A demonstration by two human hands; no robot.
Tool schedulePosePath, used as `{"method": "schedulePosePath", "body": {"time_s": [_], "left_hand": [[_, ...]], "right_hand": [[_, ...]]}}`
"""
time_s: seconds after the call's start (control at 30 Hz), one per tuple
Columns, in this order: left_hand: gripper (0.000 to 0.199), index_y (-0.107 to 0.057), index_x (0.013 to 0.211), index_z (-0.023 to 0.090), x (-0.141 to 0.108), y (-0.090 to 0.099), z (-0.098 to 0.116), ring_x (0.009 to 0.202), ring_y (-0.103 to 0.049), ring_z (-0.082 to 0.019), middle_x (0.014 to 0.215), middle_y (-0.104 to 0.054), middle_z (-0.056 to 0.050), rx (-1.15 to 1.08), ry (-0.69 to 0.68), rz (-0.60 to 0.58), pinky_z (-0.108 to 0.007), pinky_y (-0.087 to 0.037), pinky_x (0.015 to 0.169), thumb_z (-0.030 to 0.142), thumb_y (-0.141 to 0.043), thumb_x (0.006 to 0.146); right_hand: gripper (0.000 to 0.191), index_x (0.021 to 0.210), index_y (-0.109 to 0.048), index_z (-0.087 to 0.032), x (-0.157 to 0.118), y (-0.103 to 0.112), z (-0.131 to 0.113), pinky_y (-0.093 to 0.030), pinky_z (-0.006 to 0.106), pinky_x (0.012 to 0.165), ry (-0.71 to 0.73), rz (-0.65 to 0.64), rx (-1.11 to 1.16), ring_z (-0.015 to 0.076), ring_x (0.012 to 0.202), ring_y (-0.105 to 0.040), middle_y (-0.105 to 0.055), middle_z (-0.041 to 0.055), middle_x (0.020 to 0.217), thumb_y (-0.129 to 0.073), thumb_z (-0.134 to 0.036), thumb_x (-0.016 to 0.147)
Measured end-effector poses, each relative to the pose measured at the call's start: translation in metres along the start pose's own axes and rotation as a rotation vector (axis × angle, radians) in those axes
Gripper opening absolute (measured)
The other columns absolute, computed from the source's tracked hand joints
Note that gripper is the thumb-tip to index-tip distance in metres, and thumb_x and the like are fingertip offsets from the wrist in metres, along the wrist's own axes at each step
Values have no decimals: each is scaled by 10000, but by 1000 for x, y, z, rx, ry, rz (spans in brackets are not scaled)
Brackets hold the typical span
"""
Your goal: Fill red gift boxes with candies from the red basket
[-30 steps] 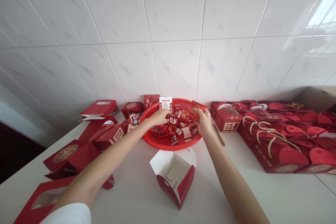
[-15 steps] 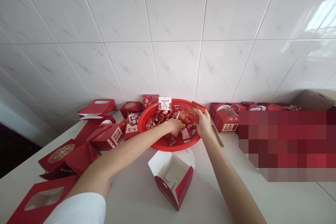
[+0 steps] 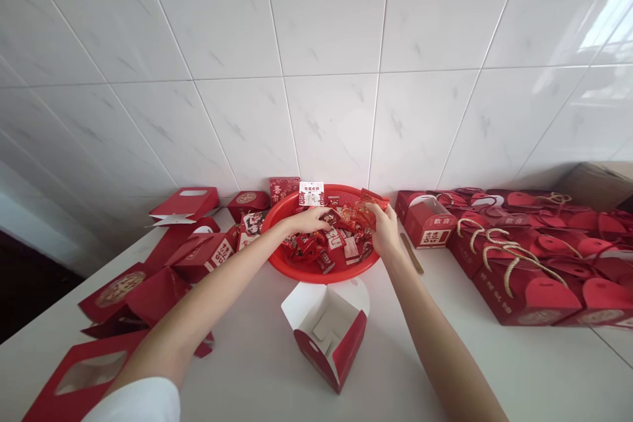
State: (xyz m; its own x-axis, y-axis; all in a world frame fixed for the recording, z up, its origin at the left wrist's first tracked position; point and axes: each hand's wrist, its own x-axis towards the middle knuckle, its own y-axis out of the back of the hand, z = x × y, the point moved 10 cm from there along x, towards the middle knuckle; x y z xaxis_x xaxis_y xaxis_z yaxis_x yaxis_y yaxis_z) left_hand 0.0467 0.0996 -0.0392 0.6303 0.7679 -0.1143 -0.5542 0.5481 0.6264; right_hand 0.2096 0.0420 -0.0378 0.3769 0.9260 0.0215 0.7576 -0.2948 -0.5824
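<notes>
Red boxes (image 3: 514,303), 3 o'clock: closed, many corded, apparently finished. Looser cartons (image 3: 200,257), 8–9 o'clock: seemingly undone. Red basket (image 3: 321,279), centre: wrapped pieces remain. Open box (image 3: 352,346), 6 o'clock: unfilled. Left hand (image 3: 307,220) pinches dark packet (image 3: 328,216); right hand (image 3: 386,231), red packet (image 3: 366,208).

White table (image 3: 247,356) beneath red boxes (image 3: 331,343).

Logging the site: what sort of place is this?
Possibly a home kitchen or packing corner: marbled wall tiles, a pale countertop, and rows of red gift boxes.
</notes>
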Motion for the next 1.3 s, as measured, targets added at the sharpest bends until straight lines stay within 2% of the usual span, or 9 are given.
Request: {"method": "schedulePosePath", "body": {"time_s": [0.17, 0.3, 0.47, 0.57, 0.73, 0.83, 0.93, 1.07, 1.3], "left_hand": [[370, -658, 1004, 164, -3, -3, -4, 1000, -671, -288, 1043, -741, -66, -7, 37, -41, -326, -527, 809, 269, -684, 650], [391, -659, 995, 156, -2, 1, -5, 1058, -661, -313, 1082, -739, -77, 41, 28, -12, -342, -521, 867, 275, -711, 626], [594, -649, 1210, 169, -1, 9, -11, 1221, -606, -320, 1294, -687, -104, 42, 43, 54, -352, -490, 990, 241, -724, 625], [631, -635, 1270, 191, -2, 12, -11, 1264, -587, -305, 1346, -661, -102, 21, 29, 82, -347, -487, 1009, 202, -698, 642], [691, -589, 1337, 194, -7, 6, -8, 1205, -627, -276, 1329, -656, -111, 1, 27, -7, -327, -527, 933, 186, -709, 656], [718, -585, 1351, 197, -9, 13, -6, 1207, -625, -276, 1330, -651, -116, 4, 46, 25, -317, -537, 904, 166, -735, 649], [612, -647, 1269, 202, -10, 24, 3, 1238, -605, -269, 1316, -669, -90, -25, 0, 89, -326, -519, 959, 153, -746, 666], [391, -714, 1119, 181, -6, 30, 15, 1180, -640, -238, 1244, -719, -73, -92, -69, 126, -367, -491, 1029, 149, -712, 730], [394, -692, 1161, 164, -2, 34, 30, 1225, -614, -245, 1326, -677, -98, -147, -157, 241, -392, -462, 1071, 197, -709, 769]], "right_hand": [[244, 772, -611, -223, 0, 1, 0, -557, 312, 637, -11, 6, -13, 201, 708, -690, -688, -27, 689, -748, -288, 581], [247, 767, -621, -220, 0, 0, 0, -560, 313, 639, -9, 2, -2, 206, 715, -694, -693, -22, 690, -755, -290, 571], [254, 778, -631, -219, 0, -1, 0, -557, 309, 624, -16, -4, 1, 213, 729, -700, -708, -14, 703, -767, -298, 578], [252, 780, -626, -218, 0, -1, 0, -558, 311, 626, -9, -5, 5, 213, 724, -702, -708, -14, 701, -766, -304, 589], [269, 773, -629, -215, 0, -2, 0, -565, 314, 637, -5, -20, 31, 201, 694, -694, -708, -22, 704, -785, -328, 586], [277, 765, -633, -214, 0, -4, 1, -563, 311, 632, -10, -40, 31, 203, 703, -696, -724, -10, 732, -795, -360, 594], [291, 775, -654, -205, 0, -7, 1, -560, 313, 628, -20, -70, 24, 212, 718, -702, -735, 10, 746, -804, -380, 597], [286, 763, -664, -208, -2, -10, -1, -563, 319, 632, -14, -86, 21, 228, 739, -709, -730, 13, 725, -811, -387, 594], [266, 756, -685, -195, 0, -14, 6, -567, 320, 643, -46, -144, 40, 209, 687, -697, -733, 12, 724, -823, -364, 603]]}}
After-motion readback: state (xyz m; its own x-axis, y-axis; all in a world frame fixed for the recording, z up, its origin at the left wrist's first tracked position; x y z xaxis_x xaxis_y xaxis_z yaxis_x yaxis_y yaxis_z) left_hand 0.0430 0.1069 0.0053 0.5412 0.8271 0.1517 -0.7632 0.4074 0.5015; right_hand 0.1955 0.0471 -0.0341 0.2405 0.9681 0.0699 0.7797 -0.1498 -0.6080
